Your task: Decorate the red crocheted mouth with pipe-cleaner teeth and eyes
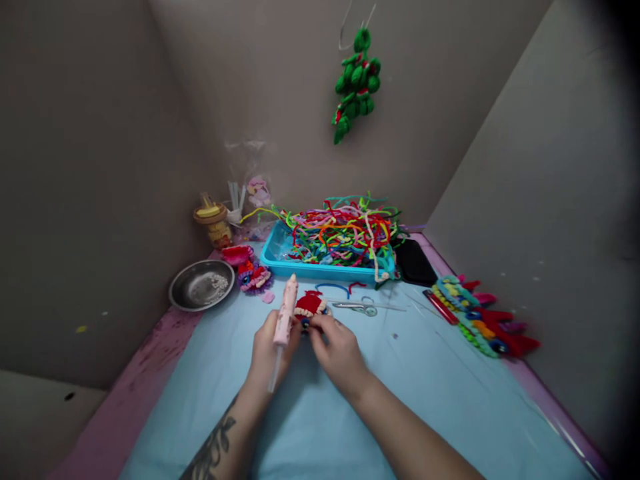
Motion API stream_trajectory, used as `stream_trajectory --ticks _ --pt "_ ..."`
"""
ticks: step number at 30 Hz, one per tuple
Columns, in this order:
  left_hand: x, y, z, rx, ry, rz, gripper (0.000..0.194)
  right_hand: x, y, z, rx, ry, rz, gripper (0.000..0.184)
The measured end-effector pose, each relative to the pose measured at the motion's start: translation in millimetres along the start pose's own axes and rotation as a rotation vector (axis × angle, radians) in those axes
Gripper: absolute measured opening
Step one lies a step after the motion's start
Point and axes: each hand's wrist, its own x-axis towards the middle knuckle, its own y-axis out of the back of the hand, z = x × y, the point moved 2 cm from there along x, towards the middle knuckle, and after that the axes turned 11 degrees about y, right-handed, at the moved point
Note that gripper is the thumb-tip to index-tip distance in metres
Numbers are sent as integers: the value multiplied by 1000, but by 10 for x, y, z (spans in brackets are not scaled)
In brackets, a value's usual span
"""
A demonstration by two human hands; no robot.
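Note:
My left hand (267, 347) is closed around a pink glue gun (286, 313), its nozzle pointing away from me and a clear glue stick (275, 373) jutting from its back. Just right of the gun is a small red crocheted piece (311, 305) with a cream ruffled edge and a dark blue round spot. My right hand (336, 343) pinches the near side of this piece with thumb and fingertips. The left fingers are partly hidden behind the gun, so whether they also touch the piece is unclear. Scissors (357, 307) lie beyond my right hand.
A blue tray (325, 272) heaped with yarn scraps (345, 230) stands at the back. To the left are a metal bowl (203, 285) and a crocheted piece (253, 275). On the right lie a black phone (415, 261), a red-handled cutter (440, 307) and colourful crocheted pieces (483, 317).

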Motion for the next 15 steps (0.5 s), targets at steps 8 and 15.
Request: stream_trajectory --ticks 8,15 --pt "-19 -19 51 -4 -8 -42 18 -41 1 34 15 -53 -24 15" --pt "0 -33 -16 -19 -33 -82 15 -49 19 60 33 -71 -38 14"
